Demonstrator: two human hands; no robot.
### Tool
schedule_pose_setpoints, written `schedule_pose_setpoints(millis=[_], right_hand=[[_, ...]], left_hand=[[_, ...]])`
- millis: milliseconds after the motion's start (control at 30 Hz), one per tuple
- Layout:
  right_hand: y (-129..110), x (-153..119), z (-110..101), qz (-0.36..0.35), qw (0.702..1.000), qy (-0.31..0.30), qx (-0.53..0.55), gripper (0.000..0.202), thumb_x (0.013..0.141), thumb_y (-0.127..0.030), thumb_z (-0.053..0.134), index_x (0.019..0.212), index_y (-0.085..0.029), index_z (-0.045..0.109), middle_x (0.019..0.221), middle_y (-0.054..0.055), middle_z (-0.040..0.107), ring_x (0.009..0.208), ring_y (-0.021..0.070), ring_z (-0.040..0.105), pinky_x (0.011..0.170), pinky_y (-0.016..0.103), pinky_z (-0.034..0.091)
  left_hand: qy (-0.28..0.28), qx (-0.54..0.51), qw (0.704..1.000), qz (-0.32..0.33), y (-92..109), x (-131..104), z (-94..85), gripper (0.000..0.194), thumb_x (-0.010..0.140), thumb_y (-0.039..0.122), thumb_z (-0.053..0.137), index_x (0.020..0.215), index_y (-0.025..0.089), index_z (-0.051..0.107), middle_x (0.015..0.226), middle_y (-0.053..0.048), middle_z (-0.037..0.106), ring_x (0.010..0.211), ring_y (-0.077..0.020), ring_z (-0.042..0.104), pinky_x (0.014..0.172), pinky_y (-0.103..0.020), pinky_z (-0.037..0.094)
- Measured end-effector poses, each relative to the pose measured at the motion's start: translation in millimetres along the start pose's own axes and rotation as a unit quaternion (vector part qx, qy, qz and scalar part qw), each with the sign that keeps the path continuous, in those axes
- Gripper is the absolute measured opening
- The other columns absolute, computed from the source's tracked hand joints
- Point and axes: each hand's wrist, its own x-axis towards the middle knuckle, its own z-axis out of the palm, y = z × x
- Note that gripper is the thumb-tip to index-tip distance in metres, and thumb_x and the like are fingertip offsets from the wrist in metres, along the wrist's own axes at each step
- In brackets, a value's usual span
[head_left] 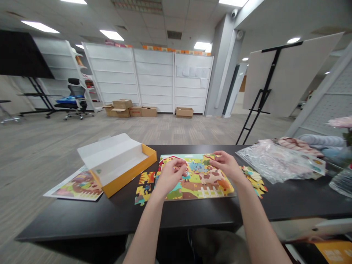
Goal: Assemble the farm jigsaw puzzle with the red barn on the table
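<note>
On the black table lies a farm-scene jigsaw puzzle [189, 187], largely filled in, with cows, a white fence and a red barn. My right hand [227, 165] is over its upper right part, thumb and fingers closed on a yellowish puzzle piece [208, 158]. Above the left part hovers my left hand [172, 174], its fingers loosely curled, with a gap between thumb and forefinger and nothing visible in it. Loose puzzle pieces [144, 189] sit left of the puzzle. More loose pieces [255, 179] are piled at its right, partly behind my right forearm.
An open yellow box [126, 176] with a white inside stands at the left, partly over a printed picture sheet [79, 185]. Clear plastic bags [275, 161] and a glass vase [342, 181] are at the right. The table's front edge [90, 236] runs close to me.
</note>
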Motion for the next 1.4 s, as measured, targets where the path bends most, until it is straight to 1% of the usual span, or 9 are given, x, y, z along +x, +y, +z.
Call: schedule_pose_setpoints(millis=[100,200,333,467,600,900,1100,1267,1400], right_hand=[[18.2,15.9,-27.8,0.007,0.995,0.066,-0.07,0.052,0.063,-0.049,0.082,0.102,-0.018,0.067,0.078,0.005,0.074,0.063,0.018,0.067,0.056,0.027,0.05],[38.3,25.4,-42.1,0.035,0.985,0.092,-0.142,0.05,0.066,-0.046,0.08,0.105,-0.015,0.071,0.077,0.006,0.074,0.055,0.0168,0.065,0.051,0.027,0.048],[53.8,29.4,-39.8,0.05,0.961,0.077,-0.261,0.042,0.07,-0.04,0.078,0.105,-0.018,0.072,0.081,0.006,0.077,0.072,0.0221,0.072,0.063,0.03,0.052],[52.2,28.7,-31.3,0.033,0.926,0.085,-0.367,0.033,0.073,-0.039,0.077,0.1,-0.02,0.073,0.085,0.006,0.078,0.082,0.0234,0.073,0.073,0.03,0.052],[50.6,26.8,-27.2,0.02,0.916,0.085,-0.391,0.023,0.075,-0.037,0.074,0.091,-0.02,0.073,0.087,0.006,0.078,0.083,0.0221,0.073,0.075,0.029,0.051],[46.8,21.2,-20.4,0.01,0.894,0.057,-0.444,0.025,0.083,-0.042,0.067,0.086,-0.019,0.074,0.084,0.007,0.077,0.08,0.0214,0.071,0.069,0.028,0.047],[44.2,20.6,-17.5,0.001,0.888,0.048,-0.458,0.023,0.086,-0.039,0.064,0.09,-0.02,0.075,0.089,0.007,0.076,0.083,0.0223,0.069,0.07,0.029,0.046],[46.2,22.3,-15.6,-0.052,0.888,0.024,-0.457,0.028,0.087,-0.044,0.063,0.094,-0.021,0.077,0.098,0.009,0.072,0.086,0.0222,0.067,0.078,0.03,0.047],[48.1,23.1,-14.3,-0.071,0.894,0.0,-0.442,0.028,0.087,-0.042,0.062,0.098,-0.021,0.078,0.1,0.009,0.07,0.083,0.0209,0.066,0.078,0.029,0.048]], left_hand=[[-0.006,-0.001,1.0,0.007,4.5,-4.9,-9.7,0.025,0.084,0.034,0.068,0.102,0.016,0.066,0.096,-0.008,0.074,0.078,-0.0154,0.071,0.056,-0.019,0.052],[-0.002,0.012,1.0,0.019,8.2,-9.6,-20.0,0.026,0.083,0.035,0.068,0.102,0.016,0.067,0.098,-0.008,0.075,0.084,-0.0177,0.072,0.057,-0.02,0.052],[0.014,0.059,0.998,0.031,4.8,-11.5,-29.8,0.028,0.082,0.037,0.067,0.1,0.015,0.069,0.094,-0.009,0.075,0.081,-0.0194,0.071,0.054,-0.021,0.05],[0.012,0.077,0.996,0.047,-3.2,-11.7,-33.1,0.028,0.082,0.038,0.067,0.098,0.016,0.069,0.105,-0.01,0.074,0.081,-0.0183,0.071,0.056,-0.022,0.051],[0.014,0.095,0.994,0.049,-7.2,-12.4,-34.4,0.029,0.083,0.041,0.066,0.099,0.017,0.07,0.106,-0.01,0.074,0.083,-0.0196,0.071,0.055,-0.022,0.05],[0.02,0.119,0.991,0.061,-11.9,-14.9,-39.0,0.027,0.084,0.041,0.066,0.097,0.018,0.07,0.105,-0.008,0.074,0.084,-0.0202,0.072,0.067,-0.028,0.058],[0.02,0.128,0.989,0.064,-5.6,-16.9,-37.2,0.024,0.084,0.04,0.066,0.094,0.018,0.07,0.102,-0.008,0.074,0.084,-0.0212,0.072,0.072,-0.031,0.06],[0.032,0.153,0.985,0.074,-1.5,-17.5,-33.2,0.019,0.084,0.035,0.064,0.091,0.019,0.07,0.1,-0.007,0.075,0.086,-0.0215,0.072,0.078,-0.032,0.058],[0.028,0.23,0.967,0.104,-4.2,-15.2,-24.2,0.018,0.089,0.03,0.057,0.096,0.02,0.07,0.101,-0.006,0.074,0.088,-0.0208,0.071,0.08,-0.032,0.057]])
